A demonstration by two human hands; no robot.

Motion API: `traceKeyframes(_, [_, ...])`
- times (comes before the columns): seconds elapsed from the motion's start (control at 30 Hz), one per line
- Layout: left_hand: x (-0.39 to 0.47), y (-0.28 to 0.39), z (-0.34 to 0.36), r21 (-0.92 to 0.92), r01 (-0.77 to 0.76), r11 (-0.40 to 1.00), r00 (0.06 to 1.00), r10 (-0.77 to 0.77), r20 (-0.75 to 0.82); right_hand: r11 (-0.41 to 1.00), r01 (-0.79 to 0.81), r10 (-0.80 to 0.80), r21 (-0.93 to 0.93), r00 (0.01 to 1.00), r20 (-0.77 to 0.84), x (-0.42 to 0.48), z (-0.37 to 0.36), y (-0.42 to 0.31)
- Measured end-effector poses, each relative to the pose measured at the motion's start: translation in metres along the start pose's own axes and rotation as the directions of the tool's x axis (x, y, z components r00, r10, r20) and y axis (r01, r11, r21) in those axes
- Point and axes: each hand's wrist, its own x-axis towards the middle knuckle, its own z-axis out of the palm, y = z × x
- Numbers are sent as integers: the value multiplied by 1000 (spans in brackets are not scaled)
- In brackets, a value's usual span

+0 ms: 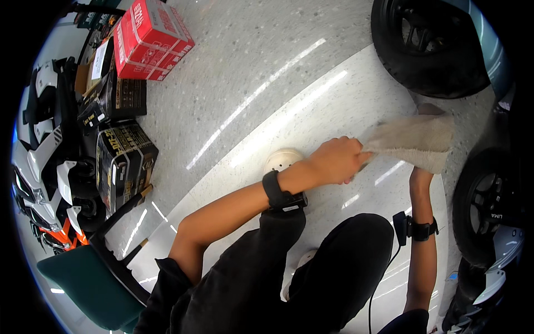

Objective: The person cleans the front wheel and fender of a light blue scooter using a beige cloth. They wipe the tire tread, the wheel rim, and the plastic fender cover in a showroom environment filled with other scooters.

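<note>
A beige-grey knitted cloth or glove (417, 140) stretches between my two hands, partly blurred. My left hand (340, 160) grips its narrow left end, fingers closed, above the pale floor. The wider ribbed part lies over my right hand (430, 110), hiding the palm and most fingers; only a dark, blurred bit of it shows beyond the upper edge. Whether those fingers grip the fabric cannot be seen. Both wrists wear black straps with small devices. Beneath my left wrist, a cream perforated clog (283, 160) shows on the floor.
Black-tyred wheels (434, 62) (479, 208) stand at the right. On the left are a red strapped carton (152, 41), black cartons (127, 163), white scooter-like vehicles (46, 183) and a green-seated chair (87, 286). A black cable (370, 300) hangs near my right forearm.
</note>
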Motion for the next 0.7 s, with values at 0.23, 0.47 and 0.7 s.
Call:
traceKeyframes(0.23, [5,59,-60,-547,-439,713,887,441,-138,869,460,-483,-182,870,-104,89,40,-79])
traceKeyframes(0.47, [44,133,-89,-91,-759,645,641,716,-277,512,517,-746,-686,663,-58,181,41,-93])
traceKeyframes(0.7, [72,110,-73,60,-680,731,709,676,-199,664,469,-692,-583,681,-240,137,107,-110])
